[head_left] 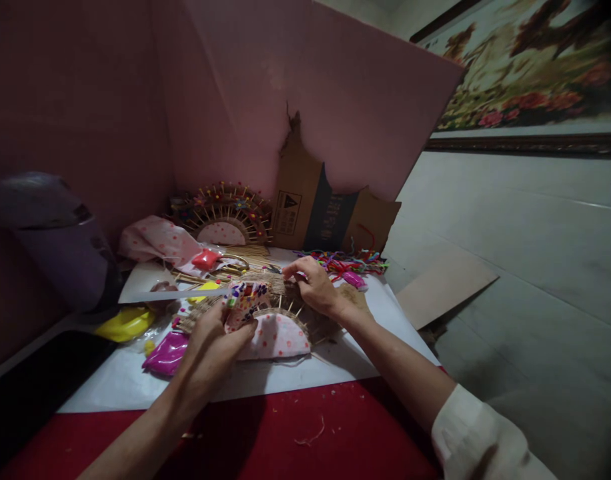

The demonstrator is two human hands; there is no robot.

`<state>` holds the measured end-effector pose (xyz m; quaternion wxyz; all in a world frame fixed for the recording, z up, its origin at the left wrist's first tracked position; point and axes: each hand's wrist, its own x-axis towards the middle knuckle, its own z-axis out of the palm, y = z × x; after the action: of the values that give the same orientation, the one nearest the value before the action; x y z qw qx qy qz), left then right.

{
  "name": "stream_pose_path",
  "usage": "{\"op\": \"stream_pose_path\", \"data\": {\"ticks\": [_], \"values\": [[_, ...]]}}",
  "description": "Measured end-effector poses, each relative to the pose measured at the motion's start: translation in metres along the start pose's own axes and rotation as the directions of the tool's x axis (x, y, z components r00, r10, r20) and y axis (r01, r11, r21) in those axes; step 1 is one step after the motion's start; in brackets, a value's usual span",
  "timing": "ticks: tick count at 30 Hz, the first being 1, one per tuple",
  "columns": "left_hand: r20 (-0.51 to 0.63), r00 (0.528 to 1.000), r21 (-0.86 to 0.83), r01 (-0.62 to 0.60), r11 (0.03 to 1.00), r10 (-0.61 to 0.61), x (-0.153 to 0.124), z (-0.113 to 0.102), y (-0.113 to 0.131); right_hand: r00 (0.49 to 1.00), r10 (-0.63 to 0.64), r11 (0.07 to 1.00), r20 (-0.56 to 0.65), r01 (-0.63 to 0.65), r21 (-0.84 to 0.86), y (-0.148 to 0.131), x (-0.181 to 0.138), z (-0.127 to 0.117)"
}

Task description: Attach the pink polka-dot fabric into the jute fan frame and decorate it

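My left hand (218, 343) is closed on a small floral-patterned piece (246, 300), pinched between thumb and fingers. A pale flat strip (173, 294) reaches leftward from beside that piece. My right hand (313, 283) is curled, its fingertips together over a bundle of brown twine (273, 280); what they hold, if anything, is too small to name. Below and between the hands lies a half-round craft piece (280, 337) with pink dotted cloth and short sticks fanning from its curved edge. Part of it is hidden by my left hand.
A finished-looking stick fan (223, 230) leans at the back beside torn cardboard (335, 213). Dotted cloth (158, 243), coloured pipe cleaners (345, 261), a yellow packet (125, 324) and a magenta packet (166, 355) lie around. A dark flat object (45, 380) is at left.
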<state>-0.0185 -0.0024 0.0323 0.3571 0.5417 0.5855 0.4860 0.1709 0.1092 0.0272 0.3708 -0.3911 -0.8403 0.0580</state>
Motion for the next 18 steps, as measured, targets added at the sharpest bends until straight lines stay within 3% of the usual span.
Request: {"op": "stream_pose_path", "data": {"ticks": [6, 13, 18], "values": [[0.017, 1.000, 0.009, 0.021, 1.000, -0.021, 0.000, -0.001, 0.002, 0.997, 0.013, 1.000, -0.075, -0.012, 0.003, -0.004, -0.005, -0.003], [0.030, 0.999, -0.017, 0.034, 0.999, -0.033, 0.001, -0.001, 0.003, 0.998, -0.058, 0.994, 0.010, 0.058, -0.089, -0.015, -0.014, -0.005], [-0.015, 1.000, 0.020, 0.011, 1.000, -0.011, 0.003, -0.002, 0.001, 0.997, -0.057, 0.992, -0.058, 0.050, -0.119, -0.016, -0.017, -0.006]]}}
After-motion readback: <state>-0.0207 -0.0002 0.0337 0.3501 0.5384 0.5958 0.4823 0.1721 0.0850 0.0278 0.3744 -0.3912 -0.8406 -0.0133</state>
